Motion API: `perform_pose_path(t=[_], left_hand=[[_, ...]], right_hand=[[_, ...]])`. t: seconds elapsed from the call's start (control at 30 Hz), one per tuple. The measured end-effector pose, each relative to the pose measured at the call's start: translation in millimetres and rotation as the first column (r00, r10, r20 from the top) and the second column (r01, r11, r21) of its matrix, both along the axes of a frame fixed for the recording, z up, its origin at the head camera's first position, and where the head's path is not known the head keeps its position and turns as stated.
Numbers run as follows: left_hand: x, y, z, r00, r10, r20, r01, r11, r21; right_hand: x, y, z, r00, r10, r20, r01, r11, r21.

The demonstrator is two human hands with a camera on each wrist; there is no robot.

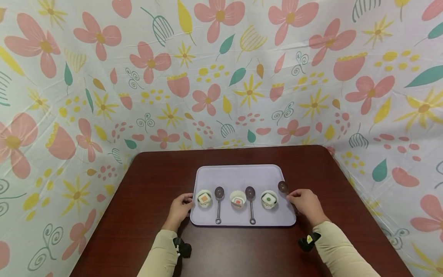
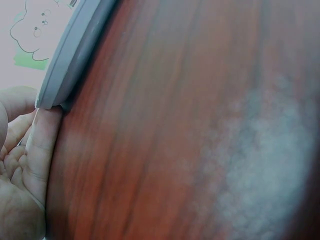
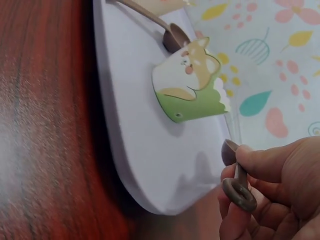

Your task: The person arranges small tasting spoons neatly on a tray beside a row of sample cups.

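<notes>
A lilac tray [image 1: 238,175] lies on the table, bearing three small paper cups and two brown spoons. My left hand [image 1: 180,209] holds the tray's left edge; in the left wrist view a finger lies under the rim. My right hand [image 1: 307,204] pinches a third brown spoon [image 3: 231,151] by its handle, at the tray's right edge. Beside it stands the right cup [image 1: 269,199], printed with a cartoon dog. Further left are a spoon [image 1: 250,200], the middle cup [image 1: 238,199], another spoon [image 1: 219,200] and the left cup [image 1: 204,198]. Each cup holds something squarish and pale with a coloured centre.
The dark red-brown table [image 1: 155,173] extends around the tray. A floral cloth [image 1: 221,77] hangs behind it and along both sides. Black wrist devices [image 1: 182,247] sit at both sleeve cuffs.
</notes>
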State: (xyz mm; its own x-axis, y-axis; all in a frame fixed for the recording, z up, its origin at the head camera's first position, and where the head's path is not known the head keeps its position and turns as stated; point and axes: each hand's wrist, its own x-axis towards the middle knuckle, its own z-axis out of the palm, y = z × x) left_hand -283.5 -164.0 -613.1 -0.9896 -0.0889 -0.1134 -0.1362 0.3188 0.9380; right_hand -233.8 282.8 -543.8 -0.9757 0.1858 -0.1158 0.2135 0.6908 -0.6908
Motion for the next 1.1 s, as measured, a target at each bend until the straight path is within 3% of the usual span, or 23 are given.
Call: perform_pose_path(t=[1.1], left_hand=[[-0.4,0.1,-2.1,1.000,0.002,0.003,-0.002,1.000,-0.004]], right_hand=[[-4.7,-23,-11.8,1.000,0.002,-0.003,-0.002,0.976,0.218]])
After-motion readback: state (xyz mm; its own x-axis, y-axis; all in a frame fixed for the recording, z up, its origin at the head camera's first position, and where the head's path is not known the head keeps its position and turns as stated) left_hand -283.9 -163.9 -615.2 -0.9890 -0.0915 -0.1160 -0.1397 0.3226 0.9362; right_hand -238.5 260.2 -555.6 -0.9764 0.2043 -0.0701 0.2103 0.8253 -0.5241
